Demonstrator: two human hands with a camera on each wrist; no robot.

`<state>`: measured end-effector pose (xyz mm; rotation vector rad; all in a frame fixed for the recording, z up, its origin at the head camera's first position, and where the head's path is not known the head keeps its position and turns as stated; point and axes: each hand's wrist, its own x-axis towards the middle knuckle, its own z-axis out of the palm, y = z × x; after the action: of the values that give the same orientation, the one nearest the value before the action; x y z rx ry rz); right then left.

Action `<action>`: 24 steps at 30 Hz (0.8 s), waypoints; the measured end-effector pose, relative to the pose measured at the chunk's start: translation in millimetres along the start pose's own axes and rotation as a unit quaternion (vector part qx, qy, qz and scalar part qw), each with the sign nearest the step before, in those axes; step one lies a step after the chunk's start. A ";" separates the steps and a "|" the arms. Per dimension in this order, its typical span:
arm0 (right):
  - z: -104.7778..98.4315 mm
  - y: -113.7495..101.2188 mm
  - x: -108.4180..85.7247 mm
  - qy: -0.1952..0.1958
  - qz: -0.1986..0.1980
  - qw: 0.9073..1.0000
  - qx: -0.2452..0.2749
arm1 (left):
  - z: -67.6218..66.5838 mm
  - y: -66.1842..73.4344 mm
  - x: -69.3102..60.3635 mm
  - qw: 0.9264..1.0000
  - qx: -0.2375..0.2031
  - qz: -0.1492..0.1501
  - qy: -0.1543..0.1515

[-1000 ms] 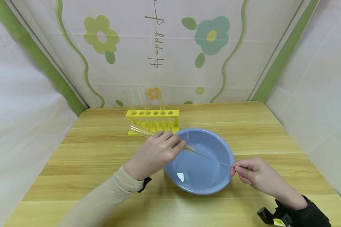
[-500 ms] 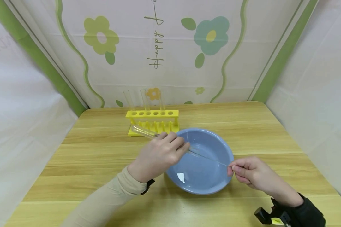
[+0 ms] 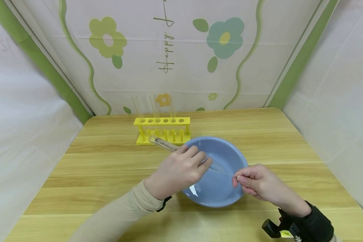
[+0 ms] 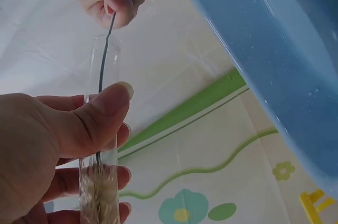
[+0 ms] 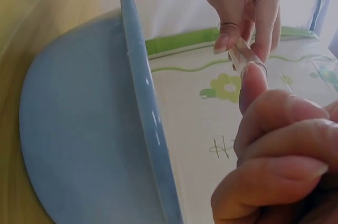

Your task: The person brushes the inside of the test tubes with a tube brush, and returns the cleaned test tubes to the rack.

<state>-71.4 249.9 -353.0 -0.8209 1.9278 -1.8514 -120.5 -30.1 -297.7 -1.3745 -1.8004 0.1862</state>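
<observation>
Over the blue basin (image 3: 204,200), my left hand (image 3: 179,172) grips a clear glass test tube (image 3: 164,144) that lies tilted, its closed end toward the rack. Inside the tube, the left wrist view shows the pale bristles of a test tube brush (image 4: 99,189). The brush's thin twisted wire (image 4: 102,68) comes out of the tube's mouth. My right hand (image 3: 261,185) pinches the end of that wire between thumb and forefinger, close to the mouth. In the right wrist view, curled fingers (image 5: 274,182) of the right hand hide most of the brush.
A yellow test tube rack (image 3: 161,121) stands behind and left of the basin, with 3 clear test tubes upright in it. Water drops cling to the basin's wall. White patterned cloth (image 3: 181,50) screens the wooden table (image 3: 93,161) at the back and sides.
The left hand has moved right with the test tube, and the right hand slightly left. The bristles, seen between the hands a second ago, are now inside the tube.
</observation>
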 end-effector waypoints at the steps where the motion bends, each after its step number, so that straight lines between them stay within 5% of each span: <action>1: 0.7 -0.3 1.2 -0.002 -0.002 1.000 -0.001 | 0.0 0.9 0.5 1.000 0.001 0.000 0.002; 7: 5.3 -2.2 8.4 -0.005 -0.011 1.000 -0.010 | 0.0 2.5 2.3 1.000 0.009 0.001 0.005; 12: 11.2 -5.9 11.6 0.044 -0.010 0.992 -0.116 | 0.7 1.2 0.0 1.000 0.005 -0.002 -0.006; 19: 22.0 -7.7 14.1 0.128 -0.011 0.959 -0.254 | 2.7 0.7 -2.8 0.999 -0.011 -0.024 -0.046; 24: 27.9 -6.9 12.8 0.170 -0.058 0.909 -0.375 | 5.2 -1.5 -4.9 0.997 -0.040 -0.038 -0.059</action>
<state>-63.1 220.2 -346.8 -0.8624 2.9502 -1.3410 -124.9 -33.0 -302.7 -1.3724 -1.9733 0.1597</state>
